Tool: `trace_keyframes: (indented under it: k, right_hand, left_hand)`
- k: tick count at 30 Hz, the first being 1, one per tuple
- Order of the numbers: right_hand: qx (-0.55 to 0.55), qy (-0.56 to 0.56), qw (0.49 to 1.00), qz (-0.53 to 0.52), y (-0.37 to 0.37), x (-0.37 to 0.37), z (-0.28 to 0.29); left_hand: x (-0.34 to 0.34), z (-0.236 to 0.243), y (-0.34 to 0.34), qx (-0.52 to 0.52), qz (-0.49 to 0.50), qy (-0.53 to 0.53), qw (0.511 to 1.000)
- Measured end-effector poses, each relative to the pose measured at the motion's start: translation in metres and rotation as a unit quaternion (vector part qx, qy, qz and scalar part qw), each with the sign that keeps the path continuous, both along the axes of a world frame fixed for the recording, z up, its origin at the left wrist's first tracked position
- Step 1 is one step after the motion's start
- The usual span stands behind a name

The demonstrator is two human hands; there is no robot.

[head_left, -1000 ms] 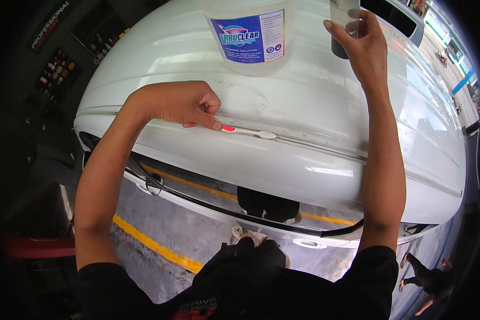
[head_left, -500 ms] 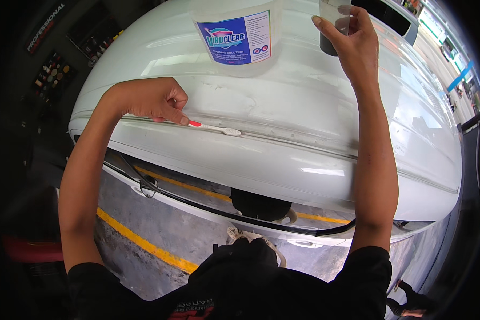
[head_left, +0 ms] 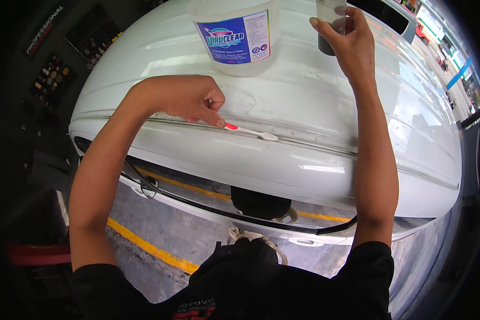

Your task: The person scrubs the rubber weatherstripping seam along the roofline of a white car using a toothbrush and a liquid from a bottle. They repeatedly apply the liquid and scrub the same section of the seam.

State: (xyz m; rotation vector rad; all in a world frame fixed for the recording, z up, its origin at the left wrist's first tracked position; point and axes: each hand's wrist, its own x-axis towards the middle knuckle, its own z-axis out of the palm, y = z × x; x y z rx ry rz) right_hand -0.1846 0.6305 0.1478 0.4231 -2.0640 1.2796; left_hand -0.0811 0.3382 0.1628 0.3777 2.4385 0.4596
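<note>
Our left hand (head_left: 189,100) pinches the toothbrush (head_left: 247,130), its head (head_left: 269,136) beyond the fingers (head_left: 217,121) on the roof groove (head_left: 314,147), while tilting could spill the cup (head_left: 333,22) our right hand (head_left: 356,47) grips.

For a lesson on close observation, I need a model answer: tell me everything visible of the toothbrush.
The toothbrush is slim, apparently plastic, and white with a red patch on its handle. The person's left hand pinches the handle, hiding its rear end. It slants slightly down to the right, along the groove in the white car roof. Its oval head shows its back; the bristles are hidden, so their contact cannot be confirmed.
</note>
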Motion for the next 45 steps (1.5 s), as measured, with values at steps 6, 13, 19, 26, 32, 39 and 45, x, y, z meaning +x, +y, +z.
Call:
trace_keyframes:
  k: [6, 13, 19, 26, 32, 39, 45]
  right_hand:
    - [-0.017, -0.005, 1.000, 0.010, -0.001, 0.003, 0.002]
    - [-0.025, -0.015, 0.999, 0.014, -0.002, 0.011, 0.005]
    - [0.061, 0.012, 0.998, -0.030, 0.012, -0.027, -0.020]
    - [0.042, 0.006, 0.999, -0.016, 0.010, -0.024, -0.017]
    - [0.047, 0.002, 0.999, -0.017, 0.012, -0.025, -0.021]
    - [0.057, -0.009, 0.998, -0.007, 0.008, -0.021, -0.019]
    - [0.036, 0.011, 0.999, 0.003, 0.007, -0.025, -0.020]
  left_hand:
    - [0.012, 0.003, -0.018, -0.010, 0.035, -0.001, 0.999]
    - [0.013, 0.004, -0.041, -0.020, 0.083, -0.037, 0.996]
    - [0.005, -0.014, -0.015, 0.085, 0.034, -0.018, 0.996]
    - [0.022, -0.002, -0.066, 0.007, 0.119, -0.035, 0.992]
    - [0.018, 0.008, -0.056, -0.028, 0.088, -0.035, 0.995]
    - [0.018, -0.004, -0.035, 0.024, 0.079, -0.041, 0.996]
    - [0.026, 0.001, -0.090, -0.002, 0.131, -0.063, 0.989]
